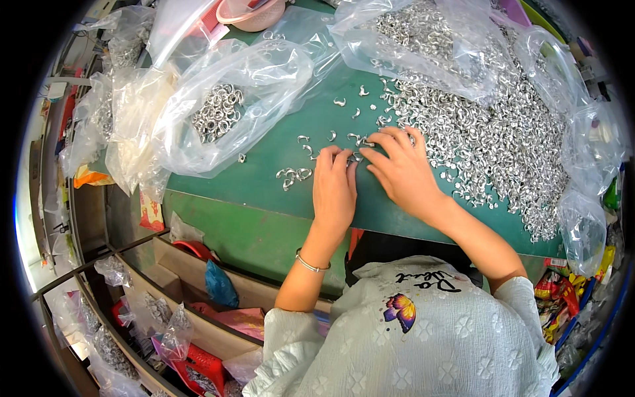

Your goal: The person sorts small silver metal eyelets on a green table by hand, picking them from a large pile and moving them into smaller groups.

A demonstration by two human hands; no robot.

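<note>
Small curved silver metal pieces lie loose on the green tabletop [264, 198]. My left hand [334, 188], with a bracelet [311, 262] on its wrist, is at the middle of the table. Its fingers point down and are pressed together, the tips close to a small curved metal piece [357, 157]; what they pinch is mostly hidden. To its right, my right hand [405, 173] reaches in with fingers apart, the fingertips among a few pieces at the left edge of a big heap of metal pieces [489, 145]. A few more pieces [293, 176] lie just left of my left hand.
A clear plastic bag [264, 83] lies open at the left, with ring-shaped pieces [218, 112] in it. Another clear bag [423, 46] spills onto the heap. A pink basin [251, 16] stands at the back. Below the table's left edge is a compartmented wooden shelf [231, 331].
</note>
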